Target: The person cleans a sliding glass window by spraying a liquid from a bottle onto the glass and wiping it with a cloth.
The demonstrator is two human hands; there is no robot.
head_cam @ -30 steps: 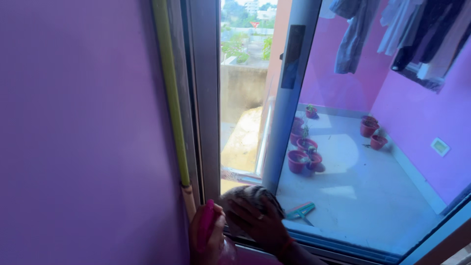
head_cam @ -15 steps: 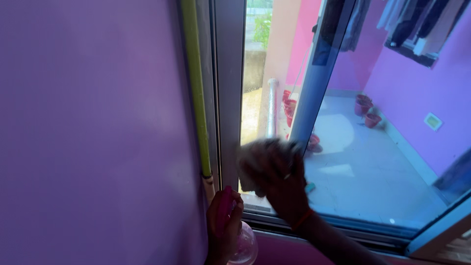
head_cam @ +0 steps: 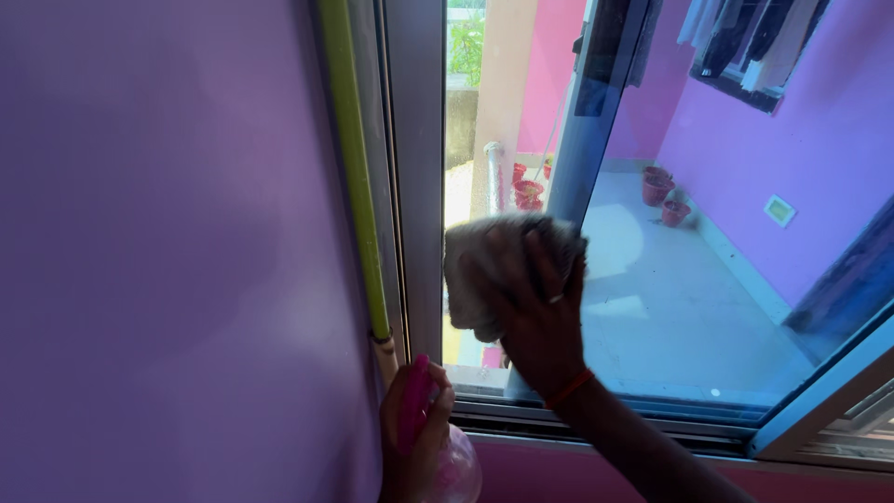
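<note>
A purple wall (head_cam: 168,242) is filling the left of my view, with a yellow-green strip (head_cam: 352,177) running down beside the grey window frame (head_cam: 416,168). Low by the frame, my left hand (head_cam: 417,438) is wrapping closed around a spray bottle (head_cam: 456,466), its pink head poking up between my fingers. To the right, my right hand (head_cam: 538,317) is pressing a crumpled grey cloth (head_cam: 484,270) flat against the window glass (head_cam: 670,279), fingers spread over it and holding it there. Beyond the glass, red flower pots (head_cam: 657,186) are sitting on a pale terrace floor. To wipe well, I judge I should be keeping even palm pressure and overlapping my strokes right up to the frame edge.
</note>
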